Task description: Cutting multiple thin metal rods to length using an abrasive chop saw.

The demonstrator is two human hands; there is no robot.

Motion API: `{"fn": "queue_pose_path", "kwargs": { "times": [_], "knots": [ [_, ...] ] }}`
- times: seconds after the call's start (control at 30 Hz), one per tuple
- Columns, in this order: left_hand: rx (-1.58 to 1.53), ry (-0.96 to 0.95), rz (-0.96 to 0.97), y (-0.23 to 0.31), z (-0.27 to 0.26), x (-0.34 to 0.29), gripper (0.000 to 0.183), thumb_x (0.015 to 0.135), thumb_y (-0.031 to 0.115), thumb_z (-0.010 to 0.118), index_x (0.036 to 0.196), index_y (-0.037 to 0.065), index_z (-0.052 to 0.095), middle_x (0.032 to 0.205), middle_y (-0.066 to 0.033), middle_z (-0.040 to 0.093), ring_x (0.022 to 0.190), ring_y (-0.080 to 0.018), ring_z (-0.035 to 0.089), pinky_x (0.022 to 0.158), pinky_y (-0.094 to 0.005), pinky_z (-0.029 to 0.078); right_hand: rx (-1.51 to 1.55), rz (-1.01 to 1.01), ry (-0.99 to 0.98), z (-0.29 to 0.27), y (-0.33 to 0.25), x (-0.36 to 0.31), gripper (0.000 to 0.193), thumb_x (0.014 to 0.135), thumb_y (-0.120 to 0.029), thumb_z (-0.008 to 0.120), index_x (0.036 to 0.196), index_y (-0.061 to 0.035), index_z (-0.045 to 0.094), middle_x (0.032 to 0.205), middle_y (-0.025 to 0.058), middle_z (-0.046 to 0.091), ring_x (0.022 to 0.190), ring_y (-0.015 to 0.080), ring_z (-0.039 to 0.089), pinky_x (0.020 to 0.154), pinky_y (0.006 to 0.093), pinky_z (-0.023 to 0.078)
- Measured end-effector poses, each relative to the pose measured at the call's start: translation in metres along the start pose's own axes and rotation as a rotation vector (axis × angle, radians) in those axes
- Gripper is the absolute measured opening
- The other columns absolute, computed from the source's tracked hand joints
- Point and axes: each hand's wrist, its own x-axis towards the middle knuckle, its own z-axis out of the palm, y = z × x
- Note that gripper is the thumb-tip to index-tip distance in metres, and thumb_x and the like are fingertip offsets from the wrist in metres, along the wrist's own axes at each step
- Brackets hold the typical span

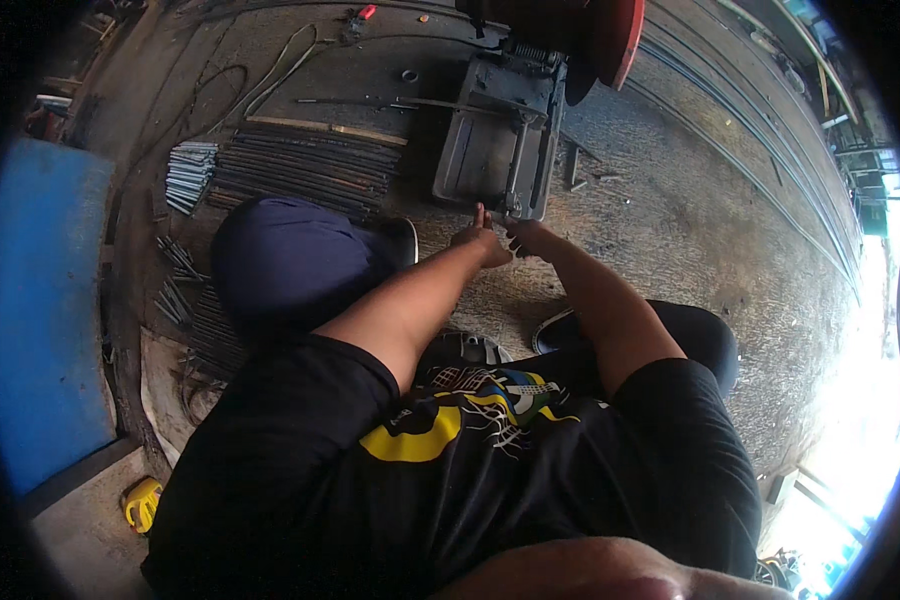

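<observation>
A cut-off saw stands in front of me, with a dark flat base (450,165), a red-edged blade guard (625,45) and a long vise screw (516,165) running toward me. My left hand (482,240) is at the front end of the base, a finger stretched up beside the screw's end. Close to its right, my right hand (532,240) has its fingers curled at the vise handle, which they mostly hide. A thin metal rod (435,103) lies crosswise from the left into the saw.
Left of the saw lie a row of dark rods (305,165) and a bundle of short shiny rods (190,175). Long bars (750,110) stretch along the right. A blue panel (45,310) and a yellow tape measure (142,503) are at far left. A cable (270,80) loops behind.
</observation>
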Motion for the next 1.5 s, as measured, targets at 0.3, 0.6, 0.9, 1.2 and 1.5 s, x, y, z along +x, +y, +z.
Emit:
{"fn": "queue_pose_path", "kwargs": {
  "times": [0.3, 0.6, 0.9, 1.2, 1.5],
  "knots": [
    [-0.088, 0.066, 0.051, -0.002, 0.014, -0.004, 0.111, 0.073, 0.040, 0.064, 0.144, 0.003, -0.012, 0.150, -0.0114, -0.022, 0.110, -0.0316, 0.056, 0.090, -0.0389, 0.047, -0.633, -0.022, -0.147, -0.001, -0.041, -0.038, 0.054, 0.094, -0.026, 0.050, 0.143, -0.0197, 0.027, 0.128, 0.0144, 0.052, 0.098, 0.0211, 0.062, 0.070, 0.0392, 0.054],
    [-0.305, -0.140, 0.486, -0.020, 0.092, 0.058, 0.079, 0.073, 0.024, 0.061, 0.143, 0.010, 0.028, 0.126, -0.0245, 0.051, 0.118, -0.0318, 0.050, 0.096, -0.0377, 0.044, 0.193, -0.458, -0.183, -0.023, -0.085, -0.058, 0.028, 0.086, -0.028, 0.057, 0.108, -0.0105, 0.062, 0.104, 0.0090, 0.065, 0.089, 0.0276, 0.064, 0.075, 0.0407, 0.050],
    [0.048, 0.383, 0.501, -0.006, 0.063, -0.002, 0.082, 0.078, 0.014, 0.054, 0.147, 0.018, 0.009, 0.122, -0.0261, 0.048, 0.081, -0.0399, 0.061, 0.070, -0.0482, 0.051, -0.930, -0.266, -0.192, -0.073, 0.019, -0.072, 0.026, 0.082, -0.027, 0.060, 0.078, -0.0027, 0.066, 0.075, 0.0098, 0.068, 0.065, 0.0248, 0.066, 0.058, 0.0397, 0.053],
    [-0.592, -0.401, -0.010, -0.048, 0.088, 0.054, 0.036, 0.086, 0.025, 0.049, 0.114, 0.002, 0.052, 0.087, -0.0197, 0.060, 0.066, -0.0295, 0.063, 0.055, -0.0436, 0.050, -0.985, -0.423, -0.066, -0.045, 0.060, -0.029, 0.033, 0.087, -0.032, 0.056, 0.077, -0.0026, 0.067, 0.077, 0.0136, 0.067, 0.072, 0.0265, 0.066, 0.066, 0.0364, 0.053],
    [-0.012, 0.142, 0.420, -0.001, 0.051, -0.011, 0.057, 0.084, 0.023, 0.051, 0.138, 0.013, 0.037, 0.099, -0.0236, 0.062, 0.085, -0.0335, 0.064, 0.071, -0.0465, 0.050, -1.103, -0.282, -0.147, -0.048, 0.032, -0.083, 0.022, 0.086, -0.021, 0.053, 0.089, -0.0039, 0.066, 0.081, 0.0152, 0.066, 0.079, 0.0309, 0.065, 0.070, 0.0406, 0.052]
  ]
}}
